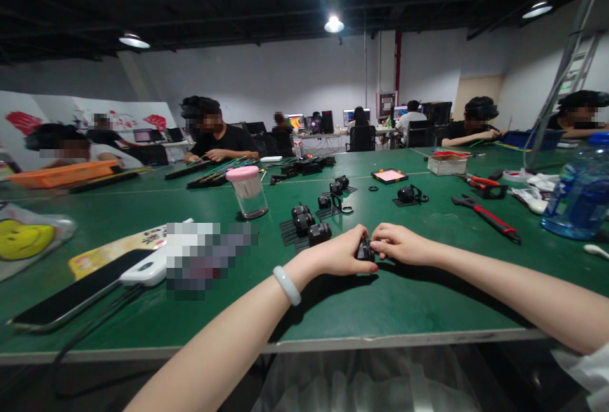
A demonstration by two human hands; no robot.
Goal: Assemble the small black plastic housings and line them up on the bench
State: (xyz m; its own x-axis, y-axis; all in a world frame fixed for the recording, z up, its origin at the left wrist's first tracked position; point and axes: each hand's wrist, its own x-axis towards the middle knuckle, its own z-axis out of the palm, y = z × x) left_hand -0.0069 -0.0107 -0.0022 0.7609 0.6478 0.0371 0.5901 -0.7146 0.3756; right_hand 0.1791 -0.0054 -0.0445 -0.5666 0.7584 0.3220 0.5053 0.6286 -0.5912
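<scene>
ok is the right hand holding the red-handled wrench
No, the wrench lies on the green table while the right hand is at the black part in the left hand.

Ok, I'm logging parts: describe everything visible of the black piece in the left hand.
The black piece is small, glossy and apparently plastic, with faceted-looking sides. The left hand holds it between thumb and fingers, partly hiding it; fingertips of the right hand are at its right side, apparently touching. Whether it rests on the green tabletop is unclear.

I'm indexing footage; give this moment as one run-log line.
left hand: grips black part; right hand: fingertips at part's right side; left of hands: pink-lidded jar; right of them: red-handled tool; surface: green table
</scene>
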